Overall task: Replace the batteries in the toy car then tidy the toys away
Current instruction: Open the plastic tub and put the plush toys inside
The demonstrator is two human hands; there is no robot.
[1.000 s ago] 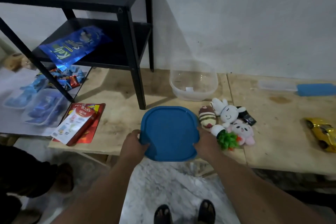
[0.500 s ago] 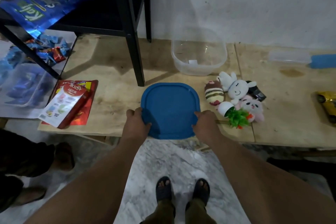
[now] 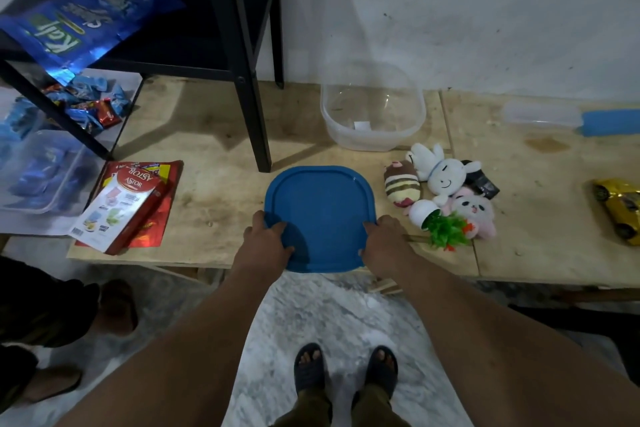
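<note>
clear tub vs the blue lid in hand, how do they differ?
The clear tub is see-through; the blue lid is opaque. The clear tub is deep and stands open near the wall; the blue lid is flat, at the table's front edge. The left hand and right hand grip the blue lid; nothing touches the clear tub. Both are rounded-square plastic.

"ASTOR" on the red snack box [image 3: 119, 206]; "Kalp..." on the blue bag [image 3: 86, 17].
</note>
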